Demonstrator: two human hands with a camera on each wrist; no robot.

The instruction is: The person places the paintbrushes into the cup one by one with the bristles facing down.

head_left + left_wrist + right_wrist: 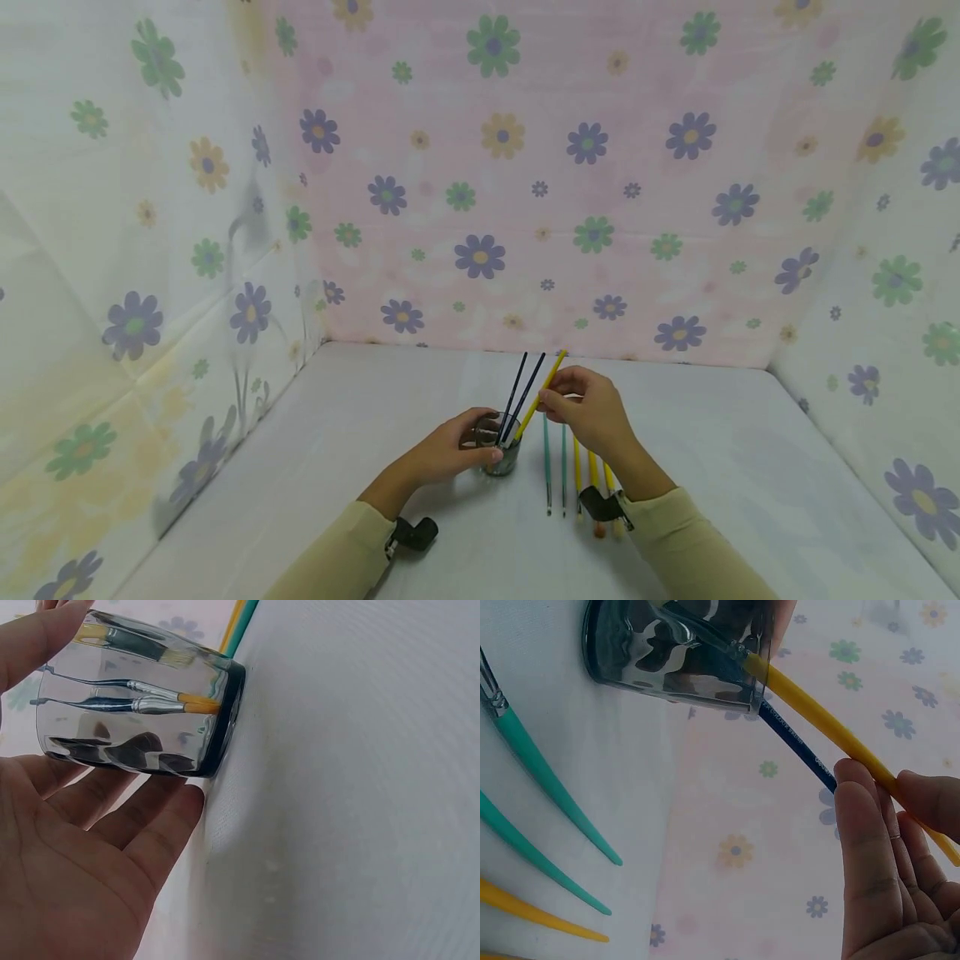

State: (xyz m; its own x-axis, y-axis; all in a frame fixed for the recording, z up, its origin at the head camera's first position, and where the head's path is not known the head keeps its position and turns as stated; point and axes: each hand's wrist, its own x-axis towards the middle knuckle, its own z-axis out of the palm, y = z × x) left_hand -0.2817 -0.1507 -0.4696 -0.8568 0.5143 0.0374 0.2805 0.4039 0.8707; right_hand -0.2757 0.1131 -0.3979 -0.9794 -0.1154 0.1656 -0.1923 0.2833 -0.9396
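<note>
- White cloth-covered table (375, 417) walled by flower-print sheets (525, 167) at the back and both sides; all the work sits near the table's centre.
- Left hand (450, 450) reaches in from 7 o'clock and steadies the clear, dark-tinted glass cup (498, 454). Thumb and fingers curve loosely round its side; the left wrist view shows the palm (67, 855) opened toward the glass, fingers touching it, more a cradle than a clamp.
- Right hand (588, 412) is raised just at 3 o'clock of the cup, wrist cocked, fingertips (862, 817) pressed together on the handle of a yellow paintbrush (542, 396). The brush leans toward 1 o'clock, its bristle end already inside the cup.
- Two dark blue paintbrushes (519, 396) already stand in the cup, leaning the same way, bristles down.
- Loose on the cloth at 4 o'clock of the cup, partly under the right forearm: two teal paintbrushes (555, 467) and a few yellow paintbrushes (579, 471), lying side by side.
- Progress, as I judge it: two brushes in, a third going in but not yet released, roughly five left on the table. Somewhat under halfway.
</note>
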